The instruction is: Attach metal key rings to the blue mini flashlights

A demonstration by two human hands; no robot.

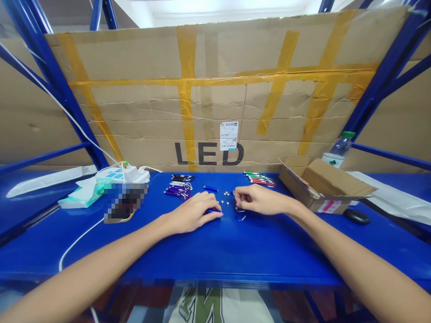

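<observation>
My left hand [197, 211] rests low over the blue tabletop, its thumb and fingers closed around a slim blue metal tube [213, 211]. The right hand [254, 198] is bent into a pinch just across from it; whatever its fingertips hold is too small to make out. Between the hands lie several small silver round pieces [227, 203]. Another blue tube [211, 189] lies behind them. Below my right fingers is a small blue piece with a silver clip [241, 218]. Black, silver and purple tubes with clips [177, 191] lie left, green and red ones [260, 180] right.
An open cardboard box [303, 188] stands at the right, with a black computer mouse [356, 216] and a green-capped bottle [337, 148] near it. On the left are a power strip [134, 175], a tissue pack [82, 197] and a blurred-out phone [126, 203]. Taped cardboard [148, 116] closes the back.
</observation>
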